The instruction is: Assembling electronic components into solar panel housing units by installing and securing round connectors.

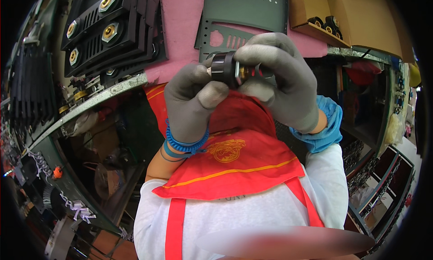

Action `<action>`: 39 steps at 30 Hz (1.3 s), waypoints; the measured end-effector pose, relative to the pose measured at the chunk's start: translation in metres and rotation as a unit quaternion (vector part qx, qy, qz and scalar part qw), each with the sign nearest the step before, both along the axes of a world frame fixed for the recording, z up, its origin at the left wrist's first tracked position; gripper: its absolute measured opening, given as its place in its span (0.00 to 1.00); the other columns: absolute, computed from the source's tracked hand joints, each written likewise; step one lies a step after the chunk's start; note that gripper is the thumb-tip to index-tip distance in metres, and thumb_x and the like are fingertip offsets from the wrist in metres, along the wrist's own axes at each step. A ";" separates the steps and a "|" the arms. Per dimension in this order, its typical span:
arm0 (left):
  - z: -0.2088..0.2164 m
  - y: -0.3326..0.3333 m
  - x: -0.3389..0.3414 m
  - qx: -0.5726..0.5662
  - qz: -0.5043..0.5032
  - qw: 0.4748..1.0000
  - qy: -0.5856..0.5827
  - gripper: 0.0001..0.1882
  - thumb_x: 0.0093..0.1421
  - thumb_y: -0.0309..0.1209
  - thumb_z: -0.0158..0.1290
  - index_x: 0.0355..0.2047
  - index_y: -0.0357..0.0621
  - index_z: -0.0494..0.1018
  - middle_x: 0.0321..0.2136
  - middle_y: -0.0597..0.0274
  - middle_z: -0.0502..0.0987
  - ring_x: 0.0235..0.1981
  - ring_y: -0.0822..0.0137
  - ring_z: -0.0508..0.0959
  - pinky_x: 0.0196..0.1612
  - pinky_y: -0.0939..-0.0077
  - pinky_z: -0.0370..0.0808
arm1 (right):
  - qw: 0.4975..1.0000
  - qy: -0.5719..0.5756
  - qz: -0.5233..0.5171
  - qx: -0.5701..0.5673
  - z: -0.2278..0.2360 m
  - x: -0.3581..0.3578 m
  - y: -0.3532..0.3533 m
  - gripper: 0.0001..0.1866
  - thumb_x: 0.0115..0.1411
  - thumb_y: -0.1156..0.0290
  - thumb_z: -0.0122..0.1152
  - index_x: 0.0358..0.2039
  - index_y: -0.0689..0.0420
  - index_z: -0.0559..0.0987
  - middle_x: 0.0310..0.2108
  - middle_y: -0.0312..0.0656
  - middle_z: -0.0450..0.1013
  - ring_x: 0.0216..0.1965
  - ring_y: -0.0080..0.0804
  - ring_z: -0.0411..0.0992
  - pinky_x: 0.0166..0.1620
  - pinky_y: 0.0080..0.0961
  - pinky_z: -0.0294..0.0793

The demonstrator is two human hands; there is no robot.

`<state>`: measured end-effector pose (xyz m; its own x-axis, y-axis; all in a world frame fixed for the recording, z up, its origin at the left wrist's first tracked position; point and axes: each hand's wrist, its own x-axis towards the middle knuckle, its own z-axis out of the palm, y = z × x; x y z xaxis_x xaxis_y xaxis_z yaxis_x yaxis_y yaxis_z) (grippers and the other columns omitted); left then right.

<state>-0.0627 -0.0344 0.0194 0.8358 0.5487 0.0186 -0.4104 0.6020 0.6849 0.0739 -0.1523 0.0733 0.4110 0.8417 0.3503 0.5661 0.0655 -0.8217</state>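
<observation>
Both my hands wear grey gloves and meet above the near edge of the bench. Between them is a black panel socket (221,69), a short ribbed cylinder with a silvery hex nut and a brass part on its right side. The thumb and fingers of my left hand (189,97) grip its black body. My right hand (286,75) is closed round the nut and brass end, with thumb and fingers pinching there. The right fingers partly cover that end, so I cannot tell how far the nut sits on the thread.
A stack of black vented panels (131,32) with brass sockets and hex nuts stands at left. Behind my hands a grey-green metal panel (246,11) lies on pink sheeting (180,30). An open cardboard box (313,5) at right holds several black sockets (331,24).
</observation>
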 end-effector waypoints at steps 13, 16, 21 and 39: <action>-0.017 -0.002 -0.010 -0.354 -0.185 0.917 0.021 0.16 0.62 0.31 0.51 0.49 0.41 0.69 0.49 0.48 0.74 0.48 0.56 0.77 0.49 0.58 0.77 | 0.971 -0.091 0.203 0.087 0.005 0.026 0.004 0.12 0.52 0.72 0.67 0.38 0.58 0.79 0.44 0.46 0.75 0.43 0.44 0.74 0.48 0.40 0.71; -0.024 0.008 -0.009 -0.258 -0.256 0.923 -0.124 0.16 0.63 0.30 0.48 0.51 0.40 0.69 0.49 0.41 0.72 0.49 0.49 0.76 0.52 0.49 0.74 | 0.975 -0.216 -0.031 0.039 -0.005 0.048 -0.014 0.14 0.50 0.72 0.69 0.39 0.58 0.78 0.43 0.47 0.74 0.43 0.45 0.74 0.48 0.39 0.71; -0.022 0.001 -0.007 -0.242 -0.219 0.944 -0.045 0.16 0.65 0.32 0.48 0.51 0.40 0.69 0.49 0.47 0.73 0.50 0.55 0.76 0.54 0.55 0.74 | 0.981 -0.164 0.104 0.019 0.002 0.017 -0.004 0.15 0.46 0.65 0.72 0.35 0.50 0.79 0.41 0.36 0.75 0.39 0.34 0.73 0.43 0.30 0.67; -0.101 -0.022 0.021 -0.258 -0.360 0.897 -0.007 0.15 0.67 0.32 0.47 0.51 0.39 0.68 0.48 0.51 0.74 0.45 0.58 0.78 0.52 0.56 0.76 | 0.963 -0.266 -0.027 -0.042 -0.039 0.078 -0.016 0.11 0.52 0.71 0.67 0.36 0.55 0.77 0.49 0.44 0.75 0.43 0.38 0.75 0.49 0.33 0.70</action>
